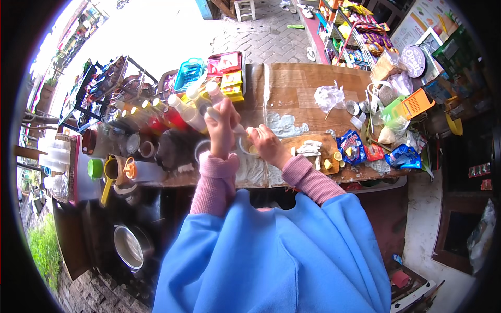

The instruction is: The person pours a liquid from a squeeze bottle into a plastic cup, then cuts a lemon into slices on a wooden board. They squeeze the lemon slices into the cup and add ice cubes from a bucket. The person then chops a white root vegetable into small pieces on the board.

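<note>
My left hand (220,127) is raised over the table in a fist around a white utensil (237,128); one rounded white end pokes out above the thumb. The fingers of my right hand (271,145) close at the utensil's other end, whose exact shape is hidden. Just below the hands stands a clear cup (243,148), partly covered, with a yellow citrus piece (254,150) at its side. To the right, a wooden cutting board (309,141) carries several white strips (309,148) and cut citrus pieces (337,156).
Capped bottles (188,109), some with red contents, line the left. Nearby are a yellow-handled strainer (111,168) and a jug with an orange lid (143,171). Sachet trays (226,64) sit at the back. Blue snack packets (352,146) and an orange basket (419,104) crowd the right. A metal pot (134,247) is lower left.
</note>
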### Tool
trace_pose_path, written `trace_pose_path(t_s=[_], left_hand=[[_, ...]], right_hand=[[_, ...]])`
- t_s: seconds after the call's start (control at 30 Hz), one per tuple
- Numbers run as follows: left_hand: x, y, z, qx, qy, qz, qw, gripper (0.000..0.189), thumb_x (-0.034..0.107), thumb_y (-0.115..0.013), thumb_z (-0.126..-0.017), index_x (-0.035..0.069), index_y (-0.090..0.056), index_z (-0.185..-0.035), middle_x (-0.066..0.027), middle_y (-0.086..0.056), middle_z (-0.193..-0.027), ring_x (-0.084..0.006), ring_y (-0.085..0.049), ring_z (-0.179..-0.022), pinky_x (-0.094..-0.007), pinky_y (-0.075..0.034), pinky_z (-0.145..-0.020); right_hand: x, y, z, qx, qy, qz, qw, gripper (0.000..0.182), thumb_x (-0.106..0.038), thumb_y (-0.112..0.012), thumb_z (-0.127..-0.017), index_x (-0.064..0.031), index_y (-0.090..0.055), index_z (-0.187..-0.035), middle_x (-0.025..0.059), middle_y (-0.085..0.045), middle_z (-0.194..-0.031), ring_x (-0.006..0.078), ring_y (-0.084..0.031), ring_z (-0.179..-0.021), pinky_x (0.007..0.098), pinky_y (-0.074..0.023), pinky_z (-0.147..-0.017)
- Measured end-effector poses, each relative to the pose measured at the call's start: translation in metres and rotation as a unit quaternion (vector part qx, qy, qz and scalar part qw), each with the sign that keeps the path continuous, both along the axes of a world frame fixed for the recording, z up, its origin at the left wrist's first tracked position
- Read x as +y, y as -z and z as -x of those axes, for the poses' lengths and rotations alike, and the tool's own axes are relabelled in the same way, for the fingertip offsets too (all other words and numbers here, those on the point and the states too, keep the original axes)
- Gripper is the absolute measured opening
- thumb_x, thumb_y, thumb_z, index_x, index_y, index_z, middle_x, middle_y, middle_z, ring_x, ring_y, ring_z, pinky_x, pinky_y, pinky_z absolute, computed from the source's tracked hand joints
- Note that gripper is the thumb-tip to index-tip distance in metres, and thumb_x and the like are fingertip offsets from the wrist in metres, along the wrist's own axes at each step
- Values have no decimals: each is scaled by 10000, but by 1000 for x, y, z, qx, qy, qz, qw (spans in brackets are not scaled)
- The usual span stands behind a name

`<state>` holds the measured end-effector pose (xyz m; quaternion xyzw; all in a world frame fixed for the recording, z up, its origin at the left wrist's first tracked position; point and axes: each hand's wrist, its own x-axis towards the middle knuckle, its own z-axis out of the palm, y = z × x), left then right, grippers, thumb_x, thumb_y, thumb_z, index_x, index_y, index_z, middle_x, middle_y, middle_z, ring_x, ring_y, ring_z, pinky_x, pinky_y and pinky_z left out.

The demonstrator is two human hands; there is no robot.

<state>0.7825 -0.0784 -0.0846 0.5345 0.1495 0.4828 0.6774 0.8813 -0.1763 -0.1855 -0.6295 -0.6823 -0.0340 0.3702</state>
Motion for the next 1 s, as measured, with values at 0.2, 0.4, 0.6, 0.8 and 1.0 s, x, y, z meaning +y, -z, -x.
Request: trace_pose_path(t_s=[0.2,0.4,0.6,0.8,1.0], left_hand=[[-3,-1,2,9,-12,-10,1000,402,235,-518,-941,66,-470,-580,8,-432,-490,-58,-365,-434,-226,-273,-424],[0,-3,8,-13,18,2,1000,380,243,-538,-931,70,-487,-597,7,-446,-495,-57,-373,-436,-223,-256,-418],[3,9,5,39,-23,48,998,333,351,-553,-911,36,-633,-839,16,-524,-644,-66,-447,-540,-228,-336,-485],[34,42,0,148,-68,11,987,376,412,-470,-945,69,-565,-821,-1,-505,-710,-96,-456,-655,-262,-399,-580],[-3,22,-7,205,-126,-269,933,288,307,-494,-938,39,-572,-867,38,-312,-640,-99,-345,-572,-223,-388,-568]], right_hand=[[3,7,-1,-28,-3,-15,999,158,-97,-567,-838,-20,-514,-966,126,-573,-776,295,-572,-761,391,-461,-759],[7,4,-2,-31,-32,-29,999,145,-154,-569,-840,-32,-491,-838,113,-532,-729,272,-550,-733,378,-442,-711],[14,7,-19,-63,-49,-111,991,93,-151,-598,-762,-95,-611,-835,42,-620,-762,220,-584,-713,351,-454,-703],[34,43,-26,19,-15,-203,979,81,-201,-612,-654,-134,-608,-700,9,-602,-709,230,-565,-675,347,-463,-647],[18,29,5,-20,107,-74,991,360,-414,-517,-857,-57,-559,-862,75,-573,-779,258,-540,-771,395,-438,-673]])
